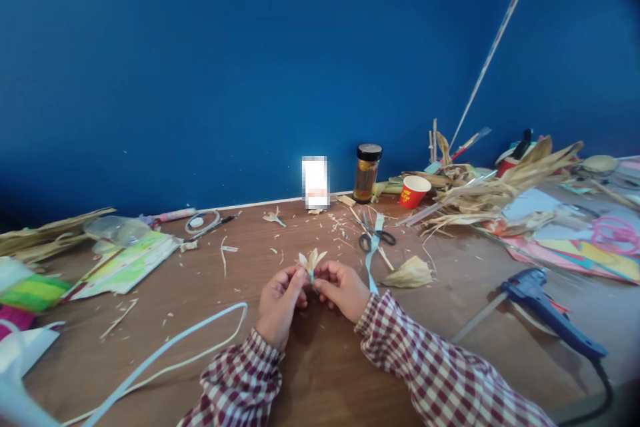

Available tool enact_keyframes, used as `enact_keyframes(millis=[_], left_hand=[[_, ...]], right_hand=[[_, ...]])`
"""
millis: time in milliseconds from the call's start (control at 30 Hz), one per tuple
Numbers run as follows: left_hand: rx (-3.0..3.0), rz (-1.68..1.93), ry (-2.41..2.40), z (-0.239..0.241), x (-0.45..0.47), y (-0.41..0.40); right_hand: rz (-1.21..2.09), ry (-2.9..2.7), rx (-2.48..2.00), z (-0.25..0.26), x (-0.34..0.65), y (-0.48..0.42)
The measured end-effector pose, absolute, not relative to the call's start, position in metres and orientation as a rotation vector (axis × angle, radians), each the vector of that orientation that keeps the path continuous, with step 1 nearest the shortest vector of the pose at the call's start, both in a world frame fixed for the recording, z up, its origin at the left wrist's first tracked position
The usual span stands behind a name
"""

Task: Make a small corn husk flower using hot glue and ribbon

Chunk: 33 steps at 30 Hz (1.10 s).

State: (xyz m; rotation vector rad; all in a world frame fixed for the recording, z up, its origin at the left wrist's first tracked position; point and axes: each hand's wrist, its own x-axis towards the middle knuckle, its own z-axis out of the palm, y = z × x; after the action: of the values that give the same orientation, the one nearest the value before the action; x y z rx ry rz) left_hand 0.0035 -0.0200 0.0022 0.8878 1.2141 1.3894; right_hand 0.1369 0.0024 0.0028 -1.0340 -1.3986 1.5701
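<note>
Between my hands, just above the brown table, is a small corn-husk flower (312, 260) with pale pointed petals and a light-blue wrapped base. The fingers of my left hand (281, 297) pinch it from the left. My right hand (344, 288) closes its thumb and fingers on the base from the other side. A second husk flower (275, 217) with a blue stem lies farther back on the table. Scissors (376, 240) with dark handles lie beyond my right hand, with a light-blue ribbon strip (372, 261) across them. A loose piece of husk (411, 273) lies right of the ribbon.
A blue glue gun (553, 310) with a cord lies at right. Behind stand a red paper cup (415, 192), a lidded jar (368, 173) and a heap of dry husks (510, 190). A white cable (175, 340) loops at front left; scraps litter the table.
</note>
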Motion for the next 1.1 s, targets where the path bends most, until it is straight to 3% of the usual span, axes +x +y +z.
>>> enact_keyframes(millis=[633, 1100], left_hand=[[0.85, 1.335, 1.213, 0.0, 0.003, -0.02], [0.896, 1.184, 1.29, 0.008, 0.0, -0.02]], right_hand=[[1.421, -1.548, -1.072, 0.003, 0.133, -0.005], [0.699, -1.951, -1.103, 0.005, 0.144, -0.002]])
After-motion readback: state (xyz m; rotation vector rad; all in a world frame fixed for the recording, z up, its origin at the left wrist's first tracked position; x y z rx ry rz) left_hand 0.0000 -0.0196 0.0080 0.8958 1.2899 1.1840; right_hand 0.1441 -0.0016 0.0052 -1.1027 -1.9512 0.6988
